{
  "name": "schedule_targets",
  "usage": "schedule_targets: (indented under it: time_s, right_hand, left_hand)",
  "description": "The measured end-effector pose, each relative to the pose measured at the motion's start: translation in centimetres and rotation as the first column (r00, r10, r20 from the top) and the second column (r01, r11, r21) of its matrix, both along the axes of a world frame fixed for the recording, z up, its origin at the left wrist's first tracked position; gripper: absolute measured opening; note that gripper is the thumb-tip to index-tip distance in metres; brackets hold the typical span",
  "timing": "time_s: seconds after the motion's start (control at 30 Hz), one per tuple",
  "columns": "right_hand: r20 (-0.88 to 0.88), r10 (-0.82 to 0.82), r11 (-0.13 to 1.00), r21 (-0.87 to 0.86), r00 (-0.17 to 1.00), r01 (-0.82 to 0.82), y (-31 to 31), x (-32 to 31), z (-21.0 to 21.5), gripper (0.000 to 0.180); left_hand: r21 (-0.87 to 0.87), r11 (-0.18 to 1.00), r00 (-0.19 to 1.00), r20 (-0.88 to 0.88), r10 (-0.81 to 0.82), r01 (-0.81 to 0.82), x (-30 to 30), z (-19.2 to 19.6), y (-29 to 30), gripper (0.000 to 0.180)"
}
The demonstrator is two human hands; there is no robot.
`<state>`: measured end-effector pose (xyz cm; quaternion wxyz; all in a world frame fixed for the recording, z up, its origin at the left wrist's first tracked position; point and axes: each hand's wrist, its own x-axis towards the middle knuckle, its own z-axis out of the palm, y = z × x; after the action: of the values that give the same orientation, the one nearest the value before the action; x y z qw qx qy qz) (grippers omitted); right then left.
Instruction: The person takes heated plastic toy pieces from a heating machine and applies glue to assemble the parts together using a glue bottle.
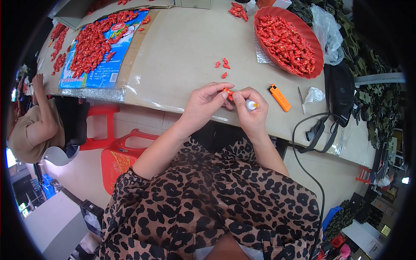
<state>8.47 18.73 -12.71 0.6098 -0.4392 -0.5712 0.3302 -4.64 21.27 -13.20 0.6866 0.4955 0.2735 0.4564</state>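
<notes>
Near the table's front edge, my left hand [205, 102] pinches a small red knobbly piece [229, 93] between thumb and fingertips. My right hand [252, 113] meets it from the other side, its fingertips touching the piece. Tucked in my right hand's curled fingers is a small white bottle [250, 105] with a yellow tip. Just beyond my hands lie several loose red pieces [225, 66]. An orange lighter [280, 98] rests to the right. What lies under my fingers is hidden.
At the far right, a red scalloped bowl [321, 65] is heaped with red pieces. More cover a blue printed sheet [108, 78] at left. A thin blade [301, 100], crumpled tissue [315, 95] and black bag [341, 91] lie right. A person [39, 125] sits left near red stools [110, 160].
</notes>
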Motion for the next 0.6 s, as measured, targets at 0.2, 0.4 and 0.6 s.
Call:
schedule_targets:
  time_s: [0.2, 0.4, 0.6]
  right_hand:
    - [-0.013, 0.004, 1.000, -0.007, 1.000, -0.004, 0.16, 0.02, -0.10, 0.010]
    - [-0.008, 0.007, 1.000, 0.004, 1.000, -0.007, 0.39, 0.14, -0.23, 0.009]
    - [0.053, -0.015, 0.999, 0.030, 0.998, 0.014, 0.76, 0.55, -0.57, 0.009]
  left_hand:
    - [-0.007, 1.000, 1.000, 0.001, 0.020, -0.020, 0.18, 0.04, 0.09, 0.020]
    - [-0.012, 1.000, 1.000, 0.005, 0.025, -0.025, 0.22, 0.18, 0.26, 0.019]
    - [-0.009, 1.000, 1.000, 0.011, 0.005, -0.005, -0.10, 0.25, 0.62, 0.022]
